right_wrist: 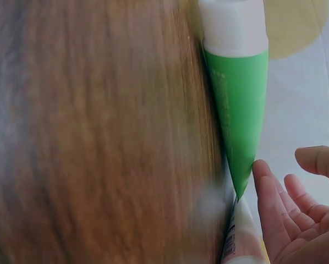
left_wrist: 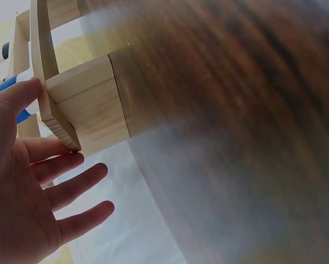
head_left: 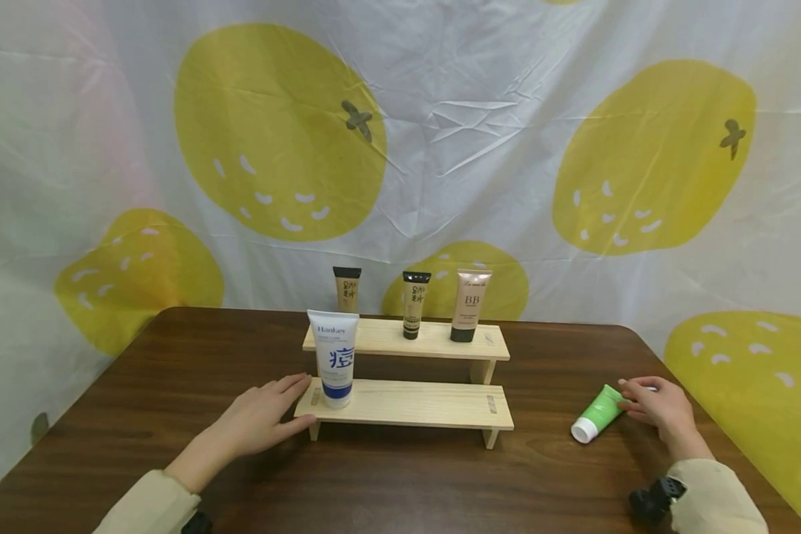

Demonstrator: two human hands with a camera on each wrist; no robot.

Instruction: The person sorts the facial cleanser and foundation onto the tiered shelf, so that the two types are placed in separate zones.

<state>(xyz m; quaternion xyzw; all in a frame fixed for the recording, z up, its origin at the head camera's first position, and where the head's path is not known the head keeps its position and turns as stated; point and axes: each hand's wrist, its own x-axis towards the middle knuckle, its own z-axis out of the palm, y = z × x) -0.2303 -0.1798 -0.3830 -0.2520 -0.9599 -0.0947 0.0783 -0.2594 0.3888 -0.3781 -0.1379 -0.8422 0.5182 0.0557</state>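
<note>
My left hand (head_left: 256,419) holds the left end of a wooden step stand (head_left: 427,404), thumb at the front corner and index finger at the back corner. In the left wrist view, the other fingers of that hand (left_wrist: 29,181) are spread beside the stand's leg (left_wrist: 90,104). On the lower step stands a white and blue tube (head_left: 335,360). My right hand (head_left: 661,408) touches the flat end of a green tube with a white cap (head_left: 601,414) lying on the table. The right wrist view shows the thumb apart from this tube and a pale tube with a barcode (right_wrist: 244,234) next to it.
Along the upper step are a black-capped gold tube (head_left: 348,289), a slim black and gold tube (head_left: 414,304) and a pink BB tube (head_left: 470,304). The brown table (head_left: 440,482) ends at a white curtain (head_left: 467,148) with yellow fruit prints.
</note>
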